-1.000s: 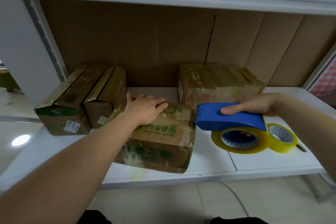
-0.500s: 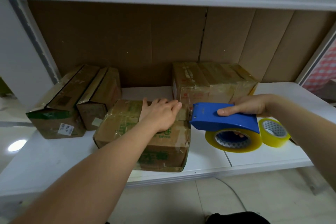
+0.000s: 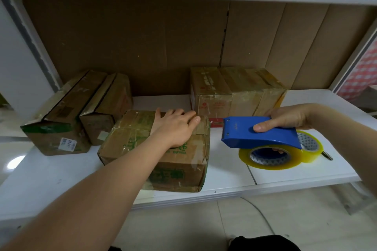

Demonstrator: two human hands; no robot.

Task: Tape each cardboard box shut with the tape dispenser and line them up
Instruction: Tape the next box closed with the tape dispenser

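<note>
Item: front box (image 3: 163, 155), shut, worn tape and green print, centre of shelf (image 3: 228, 175); contents unseen. My left hand (image 3: 175, 126) presses flat on it. At 3 o'clock, my right hand (image 3: 285, 117) grips the blue tape dispenser (image 3: 259, 136).

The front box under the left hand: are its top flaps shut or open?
Shut. The front box has its flaps lying flat, with tape across them, and the left hand rests on top.

place: packing or storage area | evidence: white shelf (image 3: 228, 171) backed with cardboard sheets (image 3: 142, 47); taped cardboard boxes (image 3: 234, 91); spare tape roll (image 3: 312, 144); tiled floor (image 3: 204, 224)
</note>
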